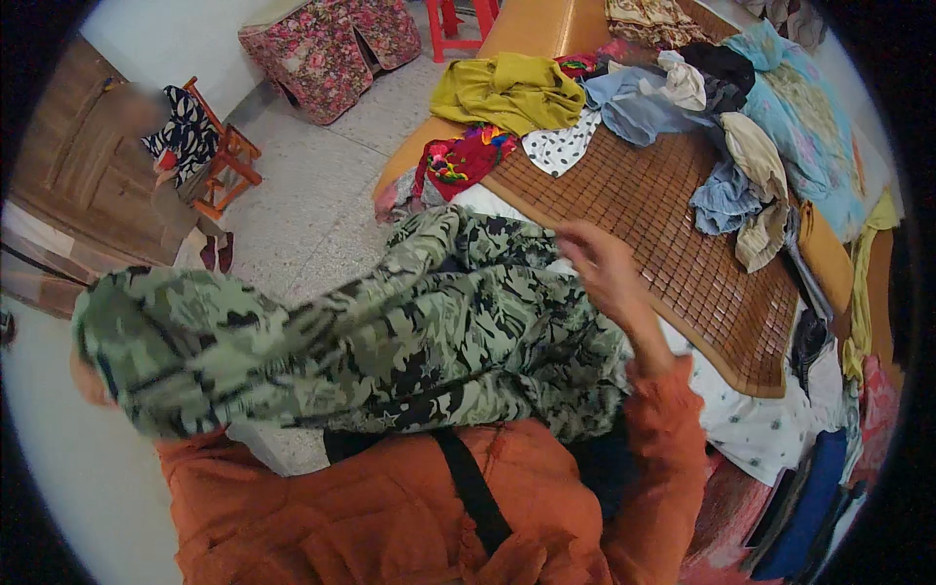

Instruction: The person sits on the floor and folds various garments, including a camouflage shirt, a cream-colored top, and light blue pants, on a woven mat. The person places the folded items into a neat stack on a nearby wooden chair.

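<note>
A green camouflage garment stretches across my front, bunched and creased; I cannot tell whether it is trousers or a jacket. My left hand holds up its far left end, and most of that hand is hidden behind the cloth. At the garment's right end, my right hand has its fingers bent together on the upper edge, beside the bed. Part of the cloth hangs over my lap.
Right of me is a bed with a brown tile mat. On it lie a mustard-yellow cloth, a red patterned cloth and blue and beige clothes. At the left a person sits on a wooden chair.
</note>
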Demonstrator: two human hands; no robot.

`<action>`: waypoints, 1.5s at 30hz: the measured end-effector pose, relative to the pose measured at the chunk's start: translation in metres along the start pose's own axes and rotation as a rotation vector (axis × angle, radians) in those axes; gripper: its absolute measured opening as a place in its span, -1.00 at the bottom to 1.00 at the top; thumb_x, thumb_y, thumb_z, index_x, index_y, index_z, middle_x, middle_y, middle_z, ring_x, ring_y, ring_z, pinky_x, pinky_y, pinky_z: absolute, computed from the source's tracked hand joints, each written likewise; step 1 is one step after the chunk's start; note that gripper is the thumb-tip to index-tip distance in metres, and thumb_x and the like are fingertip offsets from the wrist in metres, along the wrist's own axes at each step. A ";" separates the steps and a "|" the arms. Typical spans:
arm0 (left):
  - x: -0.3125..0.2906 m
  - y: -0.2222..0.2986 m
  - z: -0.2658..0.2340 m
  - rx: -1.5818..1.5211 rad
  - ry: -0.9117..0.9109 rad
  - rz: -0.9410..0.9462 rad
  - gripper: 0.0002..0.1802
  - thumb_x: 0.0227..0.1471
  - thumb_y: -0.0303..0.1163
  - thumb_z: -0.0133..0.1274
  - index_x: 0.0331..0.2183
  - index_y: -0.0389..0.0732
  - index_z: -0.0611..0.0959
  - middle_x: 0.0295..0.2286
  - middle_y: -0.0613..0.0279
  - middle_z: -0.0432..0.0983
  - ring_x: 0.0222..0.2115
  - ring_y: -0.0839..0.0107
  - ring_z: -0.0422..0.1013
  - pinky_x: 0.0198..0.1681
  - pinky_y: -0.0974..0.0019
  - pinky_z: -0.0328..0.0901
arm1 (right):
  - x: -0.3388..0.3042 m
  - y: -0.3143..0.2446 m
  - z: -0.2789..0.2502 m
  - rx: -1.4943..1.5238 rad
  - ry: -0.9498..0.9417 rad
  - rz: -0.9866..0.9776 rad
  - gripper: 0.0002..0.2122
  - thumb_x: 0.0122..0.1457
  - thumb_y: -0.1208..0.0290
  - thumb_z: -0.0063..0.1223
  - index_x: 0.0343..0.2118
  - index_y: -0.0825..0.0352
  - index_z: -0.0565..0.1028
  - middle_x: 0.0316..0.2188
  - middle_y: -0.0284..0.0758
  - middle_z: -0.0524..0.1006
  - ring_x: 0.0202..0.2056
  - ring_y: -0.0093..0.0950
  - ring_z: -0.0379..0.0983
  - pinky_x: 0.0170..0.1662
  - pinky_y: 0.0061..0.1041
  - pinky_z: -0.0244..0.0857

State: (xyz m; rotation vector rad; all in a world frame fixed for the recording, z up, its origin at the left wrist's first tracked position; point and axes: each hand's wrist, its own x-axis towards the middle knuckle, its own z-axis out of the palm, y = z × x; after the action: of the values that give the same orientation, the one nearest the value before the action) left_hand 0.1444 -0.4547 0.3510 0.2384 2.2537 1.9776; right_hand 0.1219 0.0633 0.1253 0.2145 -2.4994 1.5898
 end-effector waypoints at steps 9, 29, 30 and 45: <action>0.017 -0.019 -0.015 -0.014 0.030 0.190 -0.57 0.09 -0.35 -0.25 -0.02 -0.34 0.35 -0.05 0.05 0.30 -0.07 0.30 0.29 0.02 0.28 0.16 | 0.054 0.048 0.165 -0.555 -0.595 -0.655 -0.63 -0.14 0.50 0.05 -0.18 0.08 0.44 -0.05 -0.23 0.34 -0.03 -0.22 0.28 -0.09 -0.24 0.24; 0.172 0.043 0.092 -0.212 0.213 0.349 -0.58 0.11 -0.50 -0.25 0.02 -0.36 0.33 -0.03 0.11 0.30 -0.06 0.38 0.31 0.01 0.36 0.19 | -0.089 0.014 -0.174 -0.304 0.193 0.224 -0.74 -0.10 0.67 0.08 -0.27 0.37 0.47 -0.40 -0.30 0.48 -0.33 -0.51 0.38 -0.21 -0.55 0.26; 0.173 0.043 0.082 -0.267 0.132 0.354 -0.62 0.11 -0.46 -0.20 -0.02 -0.34 0.38 -0.08 0.13 0.36 -0.12 0.38 0.35 -0.03 0.34 0.23 | -0.095 0.035 -0.160 -0.366 0.152 0.207 -0.74 -0.10 0.67 0.06 -0.27 0.38 0.46 -0.41 -0.30 0.47 -0.37 -0.51 0.36 -0.23 -0.54 0.26; 0.200 0.091 0.035 -0.195 -0.556 0.268 -0.63 0.17 -0.38 -0.29 -0.03 -0.32 0.37 -0.09 0.11 0.38 -0.12 0.31 0.36 -0.02 0.27 0.26 | -0.135 0.024 -0.054 -0.698 -0.069 -0.490 -0.75 -0.12 0.66 -0.06 -0.30 0.36 0.44 -0.32 -0.11 0.40 -0.35 -0.08 0.35 -0.30 -0.29 0.29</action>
State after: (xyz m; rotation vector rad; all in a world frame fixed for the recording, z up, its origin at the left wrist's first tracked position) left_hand -0.0418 -0.3679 0.4369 0.9740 1.7361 1.9145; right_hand 0.2526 0.1264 0.0972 0.7082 -2.5955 0.4998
